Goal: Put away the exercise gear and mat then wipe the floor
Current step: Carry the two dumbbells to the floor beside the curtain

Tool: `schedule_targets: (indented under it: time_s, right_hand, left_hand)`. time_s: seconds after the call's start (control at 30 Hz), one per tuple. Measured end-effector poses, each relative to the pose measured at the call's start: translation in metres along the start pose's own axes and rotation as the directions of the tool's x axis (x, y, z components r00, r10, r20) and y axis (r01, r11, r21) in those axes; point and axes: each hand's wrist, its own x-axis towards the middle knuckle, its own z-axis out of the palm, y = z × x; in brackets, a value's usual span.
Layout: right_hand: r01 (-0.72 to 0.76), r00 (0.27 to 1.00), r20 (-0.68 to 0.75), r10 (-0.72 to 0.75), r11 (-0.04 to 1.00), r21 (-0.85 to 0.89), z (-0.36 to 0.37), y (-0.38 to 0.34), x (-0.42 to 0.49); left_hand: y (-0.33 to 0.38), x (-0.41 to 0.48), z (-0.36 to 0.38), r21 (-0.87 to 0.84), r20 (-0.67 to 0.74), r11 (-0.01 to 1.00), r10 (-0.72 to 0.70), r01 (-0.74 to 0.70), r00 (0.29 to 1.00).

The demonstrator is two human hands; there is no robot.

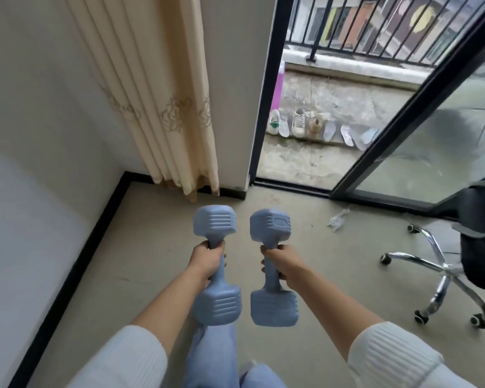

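I hold two blue-grey dumbbells out in front of me above the beige floor. My left hand [206, 260] grips the handle of the left dumbbell [217, 303], whose far head points toward the curtain. My right hand [280, 264] grips the handle of the right dumbbell [272, 306], held nearly parallel to the first. The two dumbbells are a small gap apart. No mat is in view.
A cream curtain [168, 107] hangs in the corner ahead beside a white wall. An open sliding glass door [431, 135] leads to a balcony with several shoes [305, 126]. An office chair's chrome wheeled base [443, 273] stands at right. A crumpled scrap [338, 219] lies on the floor.
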Motion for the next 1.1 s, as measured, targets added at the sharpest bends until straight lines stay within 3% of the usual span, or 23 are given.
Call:
schedule_targets:
  time_s: [0.2, 0.4, 0.8, 1.1]
  right_hand:
    - [-0.027, 1.0, -0.012, 0.027, 1.0, 0.0, 0.024, -0.087, 0.141]
    - [-0.113, 0.993, -0.016, 0.115, 0.99, 0.08, 0.042, -0.111, 0.293]
    - [-0.186, 0.982, 0.04, 0.183, 0.976, 0.112, 0.112, 0.01, 0.637]
    - [-0.124, 0.989, 0.087, 0.116, 0.987, 0.097, 0.157, 0.07, 0.776]
  left_hand:
    - [0.078, 0.172, -0.008, 0.033, -0.005, 0.998, -0.047, 0.048, 0.999]
    - [0.091, 0.331, -0.001, 0.108, -0.011, 0.986, -0.129, 0.13, 0.992]
    - [-0.043, 0.653, 0.037, 0.138, 0.03, 0.973, -0.191, 0.185, 0.981]
    - [-0.117, 0.789, 0.054, 0.123, 0.029, 0.986, -0.118, 0.114, 0.993]
